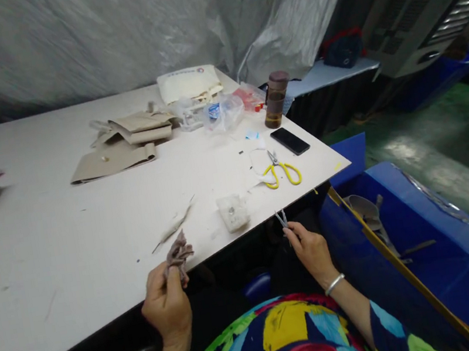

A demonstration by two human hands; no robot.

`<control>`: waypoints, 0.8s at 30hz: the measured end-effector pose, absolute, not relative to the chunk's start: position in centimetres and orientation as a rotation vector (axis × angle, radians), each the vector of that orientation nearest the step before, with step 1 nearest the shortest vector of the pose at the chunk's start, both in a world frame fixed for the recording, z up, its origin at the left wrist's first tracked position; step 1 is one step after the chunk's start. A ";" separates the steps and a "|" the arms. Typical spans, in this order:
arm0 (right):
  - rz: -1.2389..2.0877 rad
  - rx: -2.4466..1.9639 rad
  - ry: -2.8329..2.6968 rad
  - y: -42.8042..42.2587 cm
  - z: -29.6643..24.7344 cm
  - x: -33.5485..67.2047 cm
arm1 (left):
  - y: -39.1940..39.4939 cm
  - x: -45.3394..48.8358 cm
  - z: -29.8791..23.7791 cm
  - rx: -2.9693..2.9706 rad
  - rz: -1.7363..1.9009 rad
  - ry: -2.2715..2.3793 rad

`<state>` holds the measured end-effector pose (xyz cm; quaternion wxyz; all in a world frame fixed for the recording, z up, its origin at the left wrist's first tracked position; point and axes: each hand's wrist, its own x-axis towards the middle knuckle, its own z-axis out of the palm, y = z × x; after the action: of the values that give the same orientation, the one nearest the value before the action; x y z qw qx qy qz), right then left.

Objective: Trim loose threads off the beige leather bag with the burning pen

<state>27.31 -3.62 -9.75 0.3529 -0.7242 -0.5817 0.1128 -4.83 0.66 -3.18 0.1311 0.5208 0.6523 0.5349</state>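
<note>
My left hand [168,301] is closed around a crumpled brown-grey cloth [179,254] over the table's front edge. In my right hand [311,249], just off the edge, is a pair of metal tweezers [282,219], its two tips apart and pointing up. Between the hands, a small whitish block [232,212] with a dark mark on top lies near the edge. A thin pointed tool with a pale wrapped middle [176,224] rests beyond the cloth. Yellow-handled scissors [281,171] lie farther right, beside a scrap of white material.
A black phone [290,141] and a brown bottle [277,99] stand at the table's right side. Beige fabric pieces [114,160], plastic bags [224,113] and a cream bag [188,83] lie toward the back. Blue bins [427,210] are at the right.
</note>
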 end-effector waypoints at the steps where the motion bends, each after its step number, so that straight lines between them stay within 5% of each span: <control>1: 0.192 -1.888 -1.568 -3.6 -9.7 27.3 | 0.8 -4.8 -3.4 1.592 1.540 1.857; 9: -0.157 -1.932 -1.777 -2.2 -7.8 26.7 | 1.2 -5.2 -4.5 1.699 1.516 1.750; 24: 0.109 -2.024 -1.681 -3.5 -8.8 26.8 | 1.1 -4.3 -3.5 1.661 1.409 1.892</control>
<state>26.79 -3.45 -8.85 0.2515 -0.7438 -0.6179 0.0400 -4.29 1.11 -3.52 0.1279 0.5710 0.6504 0.4843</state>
